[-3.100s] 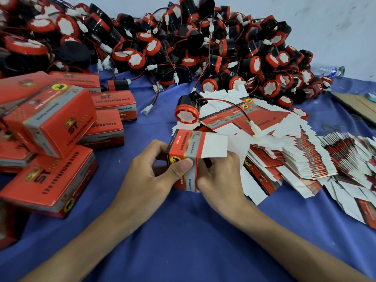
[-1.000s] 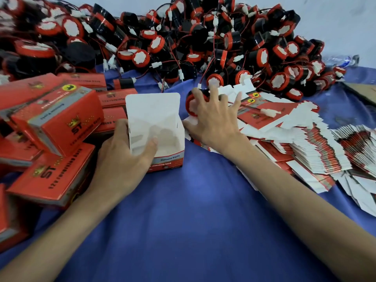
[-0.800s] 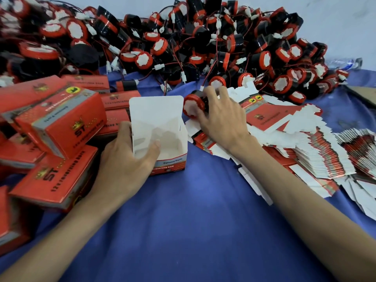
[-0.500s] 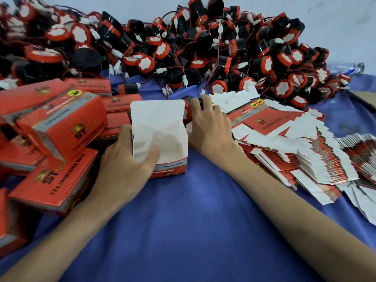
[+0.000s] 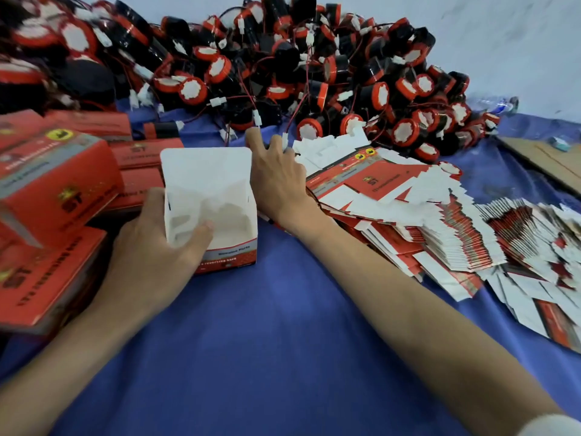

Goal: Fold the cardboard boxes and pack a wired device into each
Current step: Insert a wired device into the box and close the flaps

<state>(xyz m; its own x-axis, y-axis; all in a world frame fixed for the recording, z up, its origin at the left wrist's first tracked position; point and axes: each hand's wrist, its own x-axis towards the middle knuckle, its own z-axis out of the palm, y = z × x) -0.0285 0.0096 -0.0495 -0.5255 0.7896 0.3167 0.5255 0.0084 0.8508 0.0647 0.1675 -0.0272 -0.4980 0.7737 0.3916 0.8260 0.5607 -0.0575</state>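
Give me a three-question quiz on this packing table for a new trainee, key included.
1. Multiple choice: the left hand grips the open box with its thumb where? A inside the box; B under the box; C on a closed lid.
2. Fill in: the heap of wired devices lies at the ___ side of the blue cloth, beyond the box.
3. True or false: the open box already has a device in it.
Key: 1 A. 2 far. 3 false: only white cardboard shows inside.
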